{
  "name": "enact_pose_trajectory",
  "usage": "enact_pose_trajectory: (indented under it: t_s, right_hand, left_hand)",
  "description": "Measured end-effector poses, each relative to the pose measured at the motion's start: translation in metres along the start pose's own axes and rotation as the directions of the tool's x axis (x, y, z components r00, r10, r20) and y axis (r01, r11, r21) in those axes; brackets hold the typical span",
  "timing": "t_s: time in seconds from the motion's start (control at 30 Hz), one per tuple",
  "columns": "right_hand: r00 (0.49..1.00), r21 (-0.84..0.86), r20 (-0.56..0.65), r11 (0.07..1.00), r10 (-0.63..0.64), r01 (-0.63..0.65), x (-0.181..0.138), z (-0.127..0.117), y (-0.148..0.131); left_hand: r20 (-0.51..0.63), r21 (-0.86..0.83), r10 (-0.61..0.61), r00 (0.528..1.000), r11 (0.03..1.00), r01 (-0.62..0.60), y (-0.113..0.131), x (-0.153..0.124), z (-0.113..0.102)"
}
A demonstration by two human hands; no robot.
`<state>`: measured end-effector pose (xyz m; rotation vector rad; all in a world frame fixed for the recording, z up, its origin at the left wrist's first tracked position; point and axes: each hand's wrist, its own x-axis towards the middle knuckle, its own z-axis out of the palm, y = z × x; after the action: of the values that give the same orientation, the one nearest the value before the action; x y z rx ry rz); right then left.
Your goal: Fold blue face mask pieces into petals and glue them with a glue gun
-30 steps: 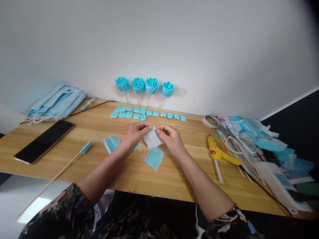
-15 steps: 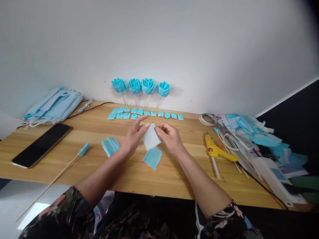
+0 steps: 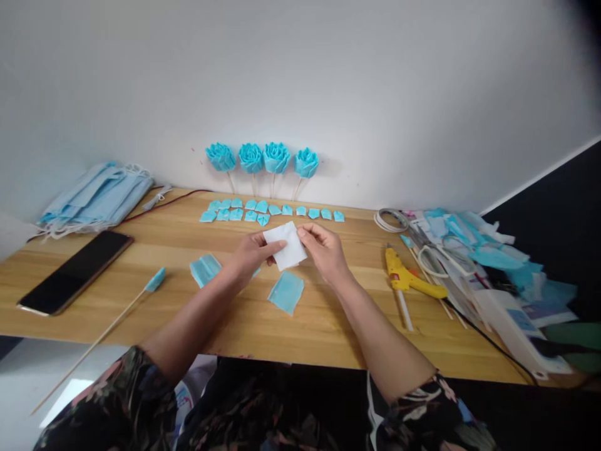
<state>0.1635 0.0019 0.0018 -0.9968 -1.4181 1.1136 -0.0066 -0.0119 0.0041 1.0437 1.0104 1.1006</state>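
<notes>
holding a white square (image 3: 293, 252) in left grip (image 3: 255, 252) and right grip (image 3: 325, 252)

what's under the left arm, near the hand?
Wooden table, and a sliver of blue sheet poking out right of the left arm. The arm hides the rest of that piece; its full shape, and anything else directly beneath, can't be seen.

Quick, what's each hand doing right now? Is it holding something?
Left hand: closed, holding the white fabric square, thumb on top.
Right hand: closed, fingertips at the same square's edge.
</notes>
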Motion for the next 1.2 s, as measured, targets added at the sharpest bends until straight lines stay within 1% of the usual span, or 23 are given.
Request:
enact_pose_trajectory:
  t_s: [0.13,0.27,0.33,0.43,0.5,0.53,0.6,0.63,0.7,0.8,0.87,0.93,1.07,1.2]
  right_hand:
    - [1.0,0.041,0.009,0.999,-0.023,0.023,0.0,0.0,0.001]
    - [0.997,0.068,0.079,0.998,-0.016,0.011,0.0,0.0,0.003]
    - [0.994,0.03,0.102,0.999,-0.029,0.026,0.001,-0.001,0.004]
    - [0.992,-0.106,0.067,0.988,-0.108,0.115,0.004,-0.005,0.006]
    - [0.974,-0.261,0.042,0.938,-0.224,0.227,0.005,-0.008,0.006]
    - [0.952,-0.351,0.051,0.887,-0.301,0.299,0.005,-0.009,0.006]
    - [0.884,-0.506,0.115,0.739,-0.452,0.444,0.006,-0.009,0.005]
    - [0.845,-0.555,0.162,0.661,-0.51,0.505,0.005,-0.008,0.004]
    - [0.776,-0.601,0.252,0.535,-0.579,0.594,0.004,-0.005,0.005]
    - [0.714,-0.614,0.348,0.428,-0.607,0.663,0.001,-0.001,0.006]
    - [0.686,-0.616,0.383,0.383,-0.619,0.689,0.0,0.002,0.007]
    - [0.669,-0.621,0.386,0.358,-0.635,0.698,0.0,0.002,0.007]
    - [0.681,-0.655,0.316,0.367,-0.661,0.66,0.001,0.0,0.004]
    - [0.687,-0.654,0.285,0.389,-0.668,0.649,0.002,-0.002,0.001]
  left_hand:
    - [-0.062,-0.084,0.033,0.998,0.996,-0.038,0.001,0.001,0.0]
    - [-0.106,-0.115,0.056,0.993,0.991,-0.068,-0.001,0.004,-0.002]
    - [-0.129,-0.125,0.06,0.99,0.989,-0.077,-0.001,0.006,-0.003]
    - [-0.166,-0.193,0.051,0.985,0.978,-0.083,0.0,0.007,-0.005]
    - [-0.173,-0.265,0.03,0.984,0.961,-0.076,0.003,0.007,-0.006]
    - [-0.171,-0.297,0.019,0.985,0.952,-0.07,0.004,0.007,-0.006]
    - [-0.164,-0.343,0.002,0.987,0.938,-0.059,0.006,0.007,-0.007]
    - [-0.157,-0.355,-0.003,0.988,0.933,-0.054,0.006,0.007,-0.007]
    - [-0.132,-0.37,-0.004,0.991,0.928,-0.046,0.005,0.006,-0.007]
    - [-0.091,-0.387,0.004,0.996,0.921,-0.039,0.003,0.005,-0.006]
    - [-0.07,-0.402,0.005,0.998,0.915,-0.033,0.001,0.005,-0.004]
    - [-0.055,-0.425,0.012,0.998,0.905,-0.034,0.001,0.004,-0.002]
    - [-0.048,-0.462,0.041,0.998,0.885,-0.059,0.003,0.003,-0.001]
    - [-0.049,-0.438,0.079,0.996,0.894,-0.092,0.005,0.002,-0.002]
